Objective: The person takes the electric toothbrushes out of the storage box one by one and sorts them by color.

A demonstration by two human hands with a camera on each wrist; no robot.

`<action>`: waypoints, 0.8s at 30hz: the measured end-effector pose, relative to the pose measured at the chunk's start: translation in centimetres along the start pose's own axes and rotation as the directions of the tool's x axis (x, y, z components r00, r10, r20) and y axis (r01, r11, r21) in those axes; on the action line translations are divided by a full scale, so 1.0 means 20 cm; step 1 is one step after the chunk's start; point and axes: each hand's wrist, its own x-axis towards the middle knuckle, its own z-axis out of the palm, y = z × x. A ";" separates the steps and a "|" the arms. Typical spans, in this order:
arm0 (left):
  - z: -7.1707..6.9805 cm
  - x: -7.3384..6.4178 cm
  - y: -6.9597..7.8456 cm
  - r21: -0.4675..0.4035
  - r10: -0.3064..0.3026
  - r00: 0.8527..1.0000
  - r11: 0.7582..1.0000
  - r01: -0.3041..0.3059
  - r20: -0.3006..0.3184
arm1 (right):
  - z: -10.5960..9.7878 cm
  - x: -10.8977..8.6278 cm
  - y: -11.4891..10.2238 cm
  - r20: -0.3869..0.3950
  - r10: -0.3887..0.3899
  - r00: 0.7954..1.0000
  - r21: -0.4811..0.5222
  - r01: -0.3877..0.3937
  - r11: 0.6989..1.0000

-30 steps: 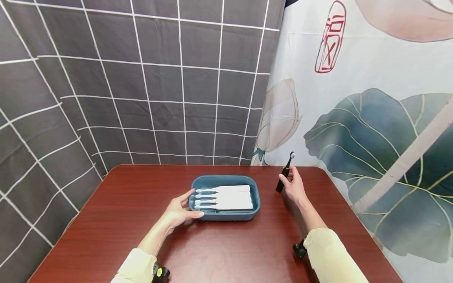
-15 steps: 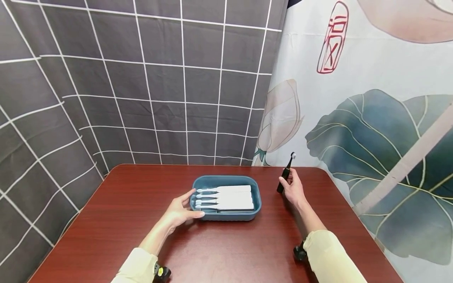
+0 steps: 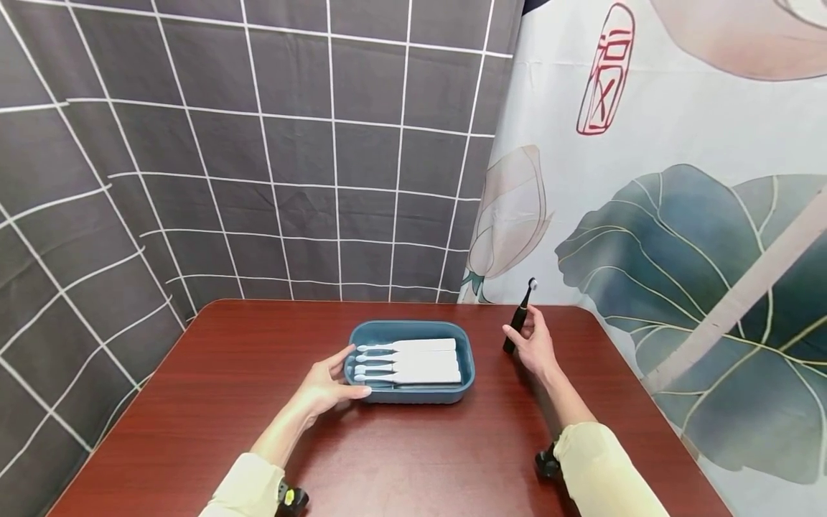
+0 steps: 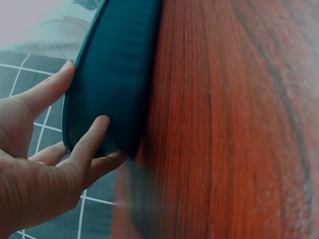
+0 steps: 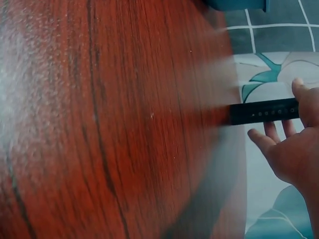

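Note:
A blue plastic basket (image 3: 413, 396) sits near the table's far middle. Several white electric toothbrushes (image 3: 426, 366) lie side by side in it, their brush heads to the left. My left hand (image 3: 323, 388) holds the basket's left end between spread thumb and fingers; in the left wrist view, fingertips press against its outer wall (image 4: 114, 64). To the right of the basket, my right hand (image 3: 536, 345) grips a black electric toothbrush (image 3: 519, 319) by its handle, brush head up and tilted slightly right. A row of small marks shows on the handle (image 5: 264, 112) in the right wrist view.
The table (image 3: 413, 452) is reddish-brown wood with rounded far corners. Behind it hangs a grey cloth with a white grid (image 3: 297, 151), and to the right a white cloth (image 3: 549, 93) printed with leaves and flowers.
My right thumb has shifted slightly left and down across the black toothbrush's handle. The left hand and the basket have stayed in place.

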 end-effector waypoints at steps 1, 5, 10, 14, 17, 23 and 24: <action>0.00 0.00 0.00 -0.005 -0.005 1.000 1.000 0.005 -0.001 | -0.01 -0.01 0.00 -0.004 0.010 1.000 0.006 -0.010 1.000; 0.00 0.00 -0.01 0.008 -0.006 1.000 1.000 0.006 -0.008 | -0.01 -0.06 -0.03 -0.154 0.013 0.988 0.026 -0.009 1.000; 0.00 0.00 0.00 -0.001 0.004 1.000 1.000 -0.004 0.008 | 0.02 -0.16 -0.12 -0.397 -0.096 0.913 0.059 0.130 0.990; 0.00 -0.01 0.01 -0.009 0.003 1.000 1.000 -0.003 0.012 | 0.07 -0.21 -0.21 -0.311 -0.277 0.909 -0.015 0.287 0.958; 0.00 -0.01 0.02 -0.008 -0.004 1.000 1.000 0.004 0.010 | 0.13 -0.21 -0.28 -0.132 -0.376 0.917 -0.071 0.370 0.926; 0.00 -0.01 0.01 -0.008 -0.014 1.000 1.000 0.014 0.005 | 0.26 -0.15 -0.40 0.315 -0.382 0.869 -0.092 0.429 0.899; 0.00 -0.01 0.01 -0.008 -0.012 1.000 1.000 0.012 0.007 | 0.28 -0.14 -0.41 0.387 -0.360 0.849 -0.096 0.426 0.900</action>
